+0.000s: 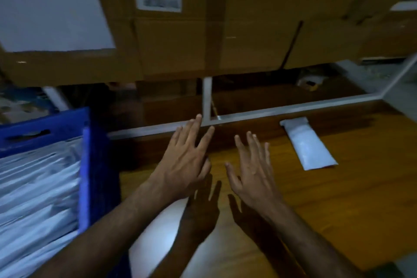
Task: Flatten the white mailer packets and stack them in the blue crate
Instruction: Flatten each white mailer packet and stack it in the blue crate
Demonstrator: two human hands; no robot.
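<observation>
A white packet point(155, 232) is lying under your left forearm, nearest you. Your left hand point(187, 160) and right hand point(252, 169) are hovering side by side over the table point(316, 210), fingers spread, gripping nothing. Another packet point(306, 142) is resting beyond your right hand. The crate point(88, 165) is sitting left of your left hand, holding stacked packets.

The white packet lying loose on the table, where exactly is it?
The white packet lies on the wooden table, right of the right hand, near the white rail.
</observation>
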